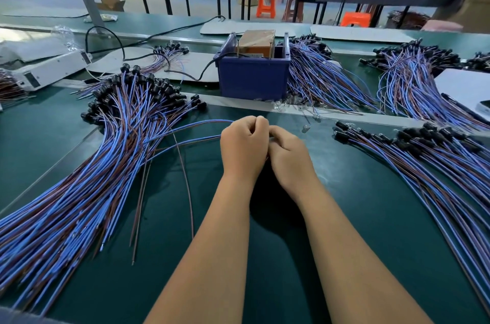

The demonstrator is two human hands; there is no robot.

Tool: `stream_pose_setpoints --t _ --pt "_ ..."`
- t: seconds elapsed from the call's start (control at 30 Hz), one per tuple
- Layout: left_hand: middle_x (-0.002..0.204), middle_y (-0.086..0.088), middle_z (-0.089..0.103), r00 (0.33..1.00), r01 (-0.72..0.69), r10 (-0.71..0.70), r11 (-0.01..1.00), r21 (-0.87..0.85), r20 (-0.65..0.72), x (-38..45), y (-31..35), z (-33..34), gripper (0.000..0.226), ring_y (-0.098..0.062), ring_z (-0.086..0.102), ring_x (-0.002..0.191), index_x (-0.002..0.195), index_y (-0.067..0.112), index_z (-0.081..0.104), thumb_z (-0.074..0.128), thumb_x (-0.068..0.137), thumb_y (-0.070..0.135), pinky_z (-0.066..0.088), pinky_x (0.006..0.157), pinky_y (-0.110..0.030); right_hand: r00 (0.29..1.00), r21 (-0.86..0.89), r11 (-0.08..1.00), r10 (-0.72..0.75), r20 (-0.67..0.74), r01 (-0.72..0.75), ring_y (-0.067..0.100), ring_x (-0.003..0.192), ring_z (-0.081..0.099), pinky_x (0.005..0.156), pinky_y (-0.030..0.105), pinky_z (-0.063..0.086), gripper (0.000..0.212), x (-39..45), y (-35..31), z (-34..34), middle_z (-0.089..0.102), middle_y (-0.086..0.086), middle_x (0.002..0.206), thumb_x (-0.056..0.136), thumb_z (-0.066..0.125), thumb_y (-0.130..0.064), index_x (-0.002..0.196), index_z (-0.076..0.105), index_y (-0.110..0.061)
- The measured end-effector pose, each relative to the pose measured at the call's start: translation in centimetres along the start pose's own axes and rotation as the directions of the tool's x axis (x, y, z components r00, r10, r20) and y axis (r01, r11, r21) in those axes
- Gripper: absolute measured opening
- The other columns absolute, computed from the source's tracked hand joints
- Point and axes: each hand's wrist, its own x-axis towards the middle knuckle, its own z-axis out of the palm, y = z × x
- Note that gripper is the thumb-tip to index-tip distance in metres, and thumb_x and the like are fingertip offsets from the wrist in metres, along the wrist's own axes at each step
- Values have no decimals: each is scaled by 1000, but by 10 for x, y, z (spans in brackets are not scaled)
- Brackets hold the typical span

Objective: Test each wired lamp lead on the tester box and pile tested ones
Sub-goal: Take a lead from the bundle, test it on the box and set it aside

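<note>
While both hands sit close together over the green table (pixel 265 257), I see my left hand (pixel 242 144) curled tight round one lamp lead (pixel 196 126). My right hand (pixel 287 158) is curled too, and it touches the left one. I cannot see what the right fingers pinch, because the hands hide it.

The lead is long and thin, with a blue wire and a brown wire. It runs from my left hand out to the left, then bends down toward me.

On the left lies a big pile of leads (pixel 87 178), their black caps pointing away from me. On the right lies another pile (pixel 429 164), black caps at the far end too.

Straight ahead, past my hands, stands the blue tester box (pixel 253 77) with a brown block inside. I cannot read any words on it.
</note>
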Motion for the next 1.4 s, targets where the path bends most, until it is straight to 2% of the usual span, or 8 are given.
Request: stream_pose_setpoints --t 0.13,0.23,0.4,0.67,0.77,0.87,1.2,1.4 --pt "52 -5 48 996 75 -77 995 59 38 2 -1 -5 36 -12 36 51 53 9 48 44 84 27 33 53 -36 994 66 996 -57 -90 64 9 95 61 87 23 46 32 3 -1 0 69 -5 105 96 44 -2 111 67 -17" --pt "59 -6 57 988 133 -142 982 131 62 5 -8 -16 35 -13 42 56 69 0 64 47 89 24 39 57 -36 945 85 996 2 -327 27 4 66 51 66 24 42 31 5 3 -3 62 -7 86 97 40 -5 112 60 -24" --pt "77 -23 67 966 240 -168 859 451 -195 21 -34 -67 33 -39 56 81 82 2 72 48 89 23 44 71 -38 775 234 970 194 -602 -61 7 54 45 57 25 36 23 12 9 -16 48 -7 68 98 35 -7 101 52 -21" --pt "89 -15 67 936 297 -111 759 579 -335 22 -37 -86 29 -36 50 97 85 9 69 42 89 19 39 77 -40 827 353 935 180 -532 24 5 53 43 57 20 38 25 11 7 -14 50 -3 69 97 39 -4 97 53 -25" --pt "69 -8 63 955 273 -237 938 212 -180 22 -26 -64 28 -32 53 73 75 7 65 44 91 16 40 61 -38 939 443 895 105 -326 54 6 54 49 57 19 44 28 9 2 -11 58 -5 59 94 47 0 103 55 -25" --pt "68 -9 62 829 555 -551 786 -272 99 30 -12 -39 28 -22 53 59 82 7 61 41 98 18 45 55 -29 994 507 861 5 -106 50 11 53 54 53 20 46 31 5 -3 -4 60 -1 55 92 50 6 110 54 -19" --pt "59 -2 68 788 558 -582 538 -631 201 29 -4 -22 35 -14 63 57 84 7 62 37 105 21 53 55 -24 965 405 909 -15 262 -96 18 37 34 39 21 24 18 0 -5 -5 42 12 44 61 45 -7 71 60 -7" --pt "40 8 31 735 594 -624 404 -695 266 36 -3 -31 27 -5 22 30 90 15 53 31 105 13 18 32 -15 991 432 899 17 134 -74 16 47 45 46 22 39 19 4 -3 -2 61 10 61 87 49 -8 90 66 -13"
